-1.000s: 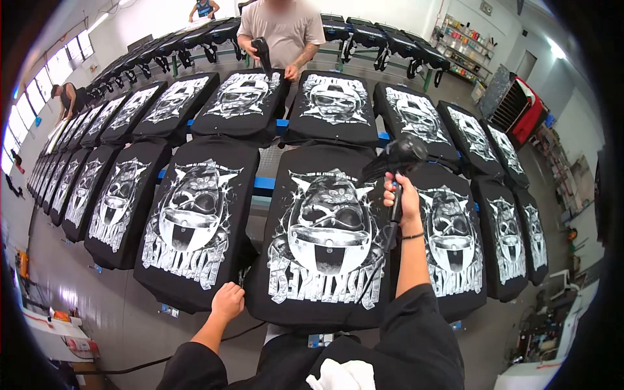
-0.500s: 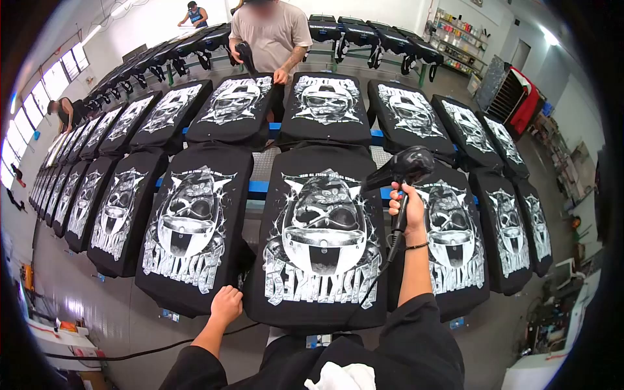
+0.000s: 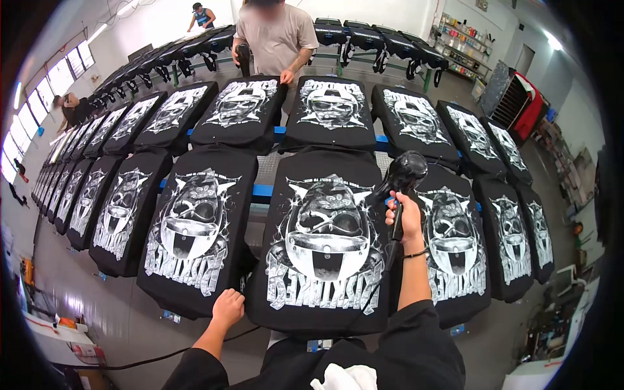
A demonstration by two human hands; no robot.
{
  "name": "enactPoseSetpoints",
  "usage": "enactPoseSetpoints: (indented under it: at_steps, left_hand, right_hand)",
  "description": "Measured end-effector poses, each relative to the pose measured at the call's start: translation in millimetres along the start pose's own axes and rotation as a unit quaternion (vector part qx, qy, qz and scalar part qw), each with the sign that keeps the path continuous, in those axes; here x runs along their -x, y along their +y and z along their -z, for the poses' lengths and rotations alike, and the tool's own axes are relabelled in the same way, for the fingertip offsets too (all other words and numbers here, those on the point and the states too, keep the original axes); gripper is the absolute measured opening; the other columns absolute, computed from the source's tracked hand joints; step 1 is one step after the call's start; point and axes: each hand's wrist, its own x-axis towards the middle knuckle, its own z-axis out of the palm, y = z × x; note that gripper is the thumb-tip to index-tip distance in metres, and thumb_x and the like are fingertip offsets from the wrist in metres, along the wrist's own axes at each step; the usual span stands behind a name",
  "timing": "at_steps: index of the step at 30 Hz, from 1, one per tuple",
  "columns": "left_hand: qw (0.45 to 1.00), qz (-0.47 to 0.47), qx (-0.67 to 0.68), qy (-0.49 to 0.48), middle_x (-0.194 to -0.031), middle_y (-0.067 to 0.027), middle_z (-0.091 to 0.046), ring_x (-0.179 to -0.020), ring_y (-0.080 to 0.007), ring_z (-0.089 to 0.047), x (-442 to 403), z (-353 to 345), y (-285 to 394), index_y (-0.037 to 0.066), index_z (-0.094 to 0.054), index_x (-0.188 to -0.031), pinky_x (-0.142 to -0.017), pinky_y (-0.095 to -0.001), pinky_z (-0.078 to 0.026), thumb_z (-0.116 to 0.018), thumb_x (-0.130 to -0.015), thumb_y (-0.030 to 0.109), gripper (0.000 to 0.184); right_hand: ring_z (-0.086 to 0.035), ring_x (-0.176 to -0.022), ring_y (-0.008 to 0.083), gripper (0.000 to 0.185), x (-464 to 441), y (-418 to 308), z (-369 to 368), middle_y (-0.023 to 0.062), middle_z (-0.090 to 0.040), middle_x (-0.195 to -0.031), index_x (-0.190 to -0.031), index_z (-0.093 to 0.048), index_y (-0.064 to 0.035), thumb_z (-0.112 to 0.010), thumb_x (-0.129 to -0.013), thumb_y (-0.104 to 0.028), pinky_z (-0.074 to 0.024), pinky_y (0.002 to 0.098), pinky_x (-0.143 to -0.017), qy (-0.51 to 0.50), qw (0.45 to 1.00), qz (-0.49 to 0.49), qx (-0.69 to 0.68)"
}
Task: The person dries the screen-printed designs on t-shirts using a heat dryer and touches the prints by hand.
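My right hand (image 3: 405,220) is wrapped around the handle of a black hair dryer (image 3: 408,170). Its nozzle points down and left over the right edge of a black T-shirt (image 3: 270,318) stretched on a board right in front of me. That shirt bears a white print (image 3: 333,244) of a skull-like figure with an eye patch and large lettering below. A dark power cord (image 3: 149,359) runs across the lower left. Near the gap between this shirt and the left-hand shirt (image 3: 156,296), my left hand (image 3: 229,307) is closed with curled fingers; whatever lies inside them is hidden.
Two rows of boards with printed black shirts curve away on both sides. Across from me a person (image 3: 276,39) holds another hair dryer (image 3: 243,60). More people work at the far left. Shelves with bottles (image 3: 463,45) and a drying rack (image 3: 507,97) stand at the back right.
My hair dryer has turned, its nozzle swinging from leftward to more downward. The person opposite has tilted their dryer more upright. My left hand stays by the gap, and the view has shifted slightly.
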Motion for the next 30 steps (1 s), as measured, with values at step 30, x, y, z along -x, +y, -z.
enactPoseSetpoints:
  at_steps: [30]
  left_hand:
    - [0.999, 0.009, -0.038, -0.023, -0.076, -0.0019, -0.055, -0.082, -0.0188, -0.054, 9.5, 1.2, -3.7, 0.01, -0.055, -0.072, -0.076, -0.0295, -0.043, -0.059, -0.07, 0.016, 0.007]
  right_hand:
    - [-0.045, -0.047, 0.0148, 0.03, 104.5, 53.1, -69.7, 0.0072, -0.047, -0.072, -0.107, -0.048, 0.0014, -0.049, -0.09, -0.024, -0.0375, 0.0278, -0.04, -0.192, 0.951, -0.242, -0.027]
